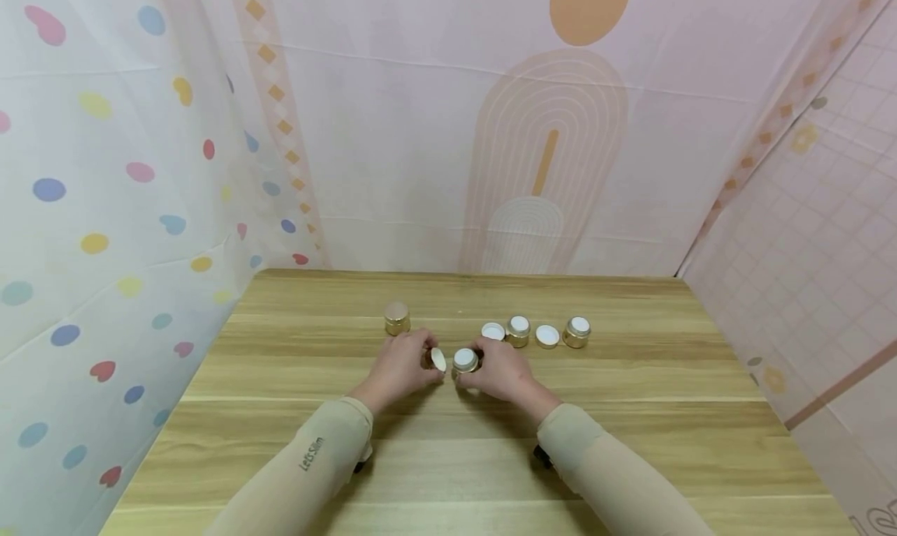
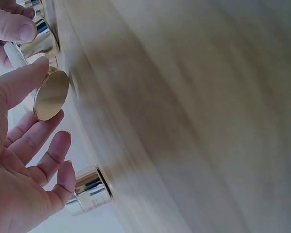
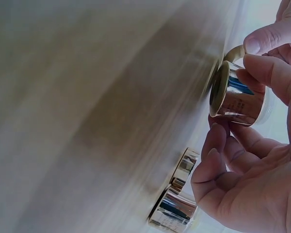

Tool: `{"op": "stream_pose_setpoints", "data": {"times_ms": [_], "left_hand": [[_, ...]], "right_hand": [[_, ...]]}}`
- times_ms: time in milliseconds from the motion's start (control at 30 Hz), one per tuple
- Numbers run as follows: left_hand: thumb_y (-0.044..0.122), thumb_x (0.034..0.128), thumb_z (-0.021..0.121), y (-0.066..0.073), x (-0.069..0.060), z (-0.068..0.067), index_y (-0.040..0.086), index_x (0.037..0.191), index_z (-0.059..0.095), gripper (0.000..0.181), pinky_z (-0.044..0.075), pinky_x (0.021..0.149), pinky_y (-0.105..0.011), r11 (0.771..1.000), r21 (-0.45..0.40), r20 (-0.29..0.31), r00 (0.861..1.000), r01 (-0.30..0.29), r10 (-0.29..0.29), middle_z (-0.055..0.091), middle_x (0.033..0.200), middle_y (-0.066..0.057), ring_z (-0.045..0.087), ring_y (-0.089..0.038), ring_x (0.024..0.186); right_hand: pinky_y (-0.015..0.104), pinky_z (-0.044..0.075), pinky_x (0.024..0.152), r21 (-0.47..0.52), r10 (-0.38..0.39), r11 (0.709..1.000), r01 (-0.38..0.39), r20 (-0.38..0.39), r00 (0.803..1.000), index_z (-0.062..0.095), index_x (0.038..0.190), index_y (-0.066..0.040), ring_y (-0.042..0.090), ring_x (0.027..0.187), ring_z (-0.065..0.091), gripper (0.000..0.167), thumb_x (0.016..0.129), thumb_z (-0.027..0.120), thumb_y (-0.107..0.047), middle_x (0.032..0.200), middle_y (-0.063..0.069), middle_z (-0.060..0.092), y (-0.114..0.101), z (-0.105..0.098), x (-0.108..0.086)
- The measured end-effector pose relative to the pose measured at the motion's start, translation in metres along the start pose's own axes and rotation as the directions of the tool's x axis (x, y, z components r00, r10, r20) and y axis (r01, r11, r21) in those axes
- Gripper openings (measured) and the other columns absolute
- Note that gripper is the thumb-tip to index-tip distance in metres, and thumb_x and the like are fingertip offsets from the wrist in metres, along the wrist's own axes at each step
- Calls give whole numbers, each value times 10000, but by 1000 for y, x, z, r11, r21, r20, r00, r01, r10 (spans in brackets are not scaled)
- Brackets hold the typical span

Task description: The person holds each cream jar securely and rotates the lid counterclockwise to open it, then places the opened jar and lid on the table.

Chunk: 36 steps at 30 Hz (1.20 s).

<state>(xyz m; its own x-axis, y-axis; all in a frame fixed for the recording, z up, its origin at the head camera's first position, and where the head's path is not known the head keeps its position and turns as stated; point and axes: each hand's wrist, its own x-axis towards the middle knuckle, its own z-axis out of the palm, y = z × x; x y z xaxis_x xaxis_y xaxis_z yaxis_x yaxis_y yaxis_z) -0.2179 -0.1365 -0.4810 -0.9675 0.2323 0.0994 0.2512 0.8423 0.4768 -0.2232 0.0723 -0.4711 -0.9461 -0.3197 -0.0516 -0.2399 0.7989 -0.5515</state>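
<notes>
Between thumb and fingers, my left hand (image 1: pixel 405 364) pinches a round gold lid (image 2: pixel 52 96), tipped on its side with its white inner face (image 1: pixel 438 359) toward the right hand. My right hand (image 1: pixel 499 371) grips a small gold jar (image 3: pixel 240 97) with a white top (image 1: pixel 466 357), held upright and slightly tilted in the right wrist view. The lid and the jar are a short gap apart in the head view. Part of the jar's side is hidden by the right fingers.
A capped gold jar (image 1: pixel 397 319) stands behind the left hand. Behind the right hand are a lid (image 1: pixel 494 331) with its white inside up, an uncapped jar (image 1: pixel 518 331), a second upturned lid (image 1: pixel 547 336) and another uncapped jar (image 1: pixel 578 332). All rest on the wooden table (image 1: pixel 448 474).
</notes>
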Motion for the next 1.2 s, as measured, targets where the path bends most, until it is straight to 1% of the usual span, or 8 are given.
{"op": "stream_pose_setpoints", "data": {"times_ms": [167,333,533,667,767,933,1000,1200], "left_hand": [[284,797,964,-5,-1,2,92,1152,715,474,550,948,-486,999,-10,-11,999,39,-39,776,1064,-41,690,-224,946],[298,843,930,-3,4,3,71,1219,688,501,595,884,-461,996,-9,0,996,84,-84,781,1128,-95,726,-252,976],[272,886,877,4,21,5,50,1254,651,486,600,801,-460,989,-8,29,989,149,-148,778,1087,-127,726,-250,906],[276,911,832,8,35,10,47,1324,639,510,609,833,-504,975,28,43,974,222,-223,772,1190,-152,746,-307,1011],[256,920,804,11,43,14,41,1390,618,549,610,875,-544,962,48,31,963,268,-269,759,1255,-176,746,-354,1070],[202,935,768,16,50,15,22,1443,570,573,620,890,-548,952,55,0,953,301,-302,750,1239,-219,751,-376,1038],[186,943,758,16,52,14,16,1452,559,572,629,872,-538,949,54,2,950,310,-311,748,1227,-230,753,-376,1021],[175,925,763,8,59,18,18,1475,544,613,623,873,-553,949,21,6,949,315,-315,733,1280,-224,745,-382,1051]], "right_hand": [[396,580,842,0,-8,1000,8,4,1000,736,1248,-148,169,992,703,528,792,916,-344,1126,9,784,1,1,3],[419,602,858,-29,-11,1000,10,-12,1000,733,1234,-114,208,1016,725,495,817,900,-321,1143,41,783,1,1,11],[453,612,844,-115,22,993,-29,-56,998,731,1237,-100,248,1027,745,484,841,892,-328,1151,74,787,1,3,33],[479,613,854,-124,57,990,-64,-60,997,720,1268,-99,271,1028,747,485,866,887,-312,1159,80,788,-1,0,47],[486,615,849,-112,79,990,-84,-52,996,712,1285,-104,284,1042,740,482,878,880,-301,1174,84,782,-2,-3,55],[476,615,858,-115,91,989,-98,-57,994,718,1269,-119,293,1073,739,445,886,865,-293,1188,85,779,-4,-9,64],[469,614,871,-108,101,988,-107,-53,993,718,1264,-122,290,1083,739,430,896,860,-295,1193,80,780,-4,-9,66],[462,614,886,-98,113,988,-118,-50,992,715,1282,-129,290,1114,735,441,903,861,-301,1219,79,776,-5,-8,69]]}}
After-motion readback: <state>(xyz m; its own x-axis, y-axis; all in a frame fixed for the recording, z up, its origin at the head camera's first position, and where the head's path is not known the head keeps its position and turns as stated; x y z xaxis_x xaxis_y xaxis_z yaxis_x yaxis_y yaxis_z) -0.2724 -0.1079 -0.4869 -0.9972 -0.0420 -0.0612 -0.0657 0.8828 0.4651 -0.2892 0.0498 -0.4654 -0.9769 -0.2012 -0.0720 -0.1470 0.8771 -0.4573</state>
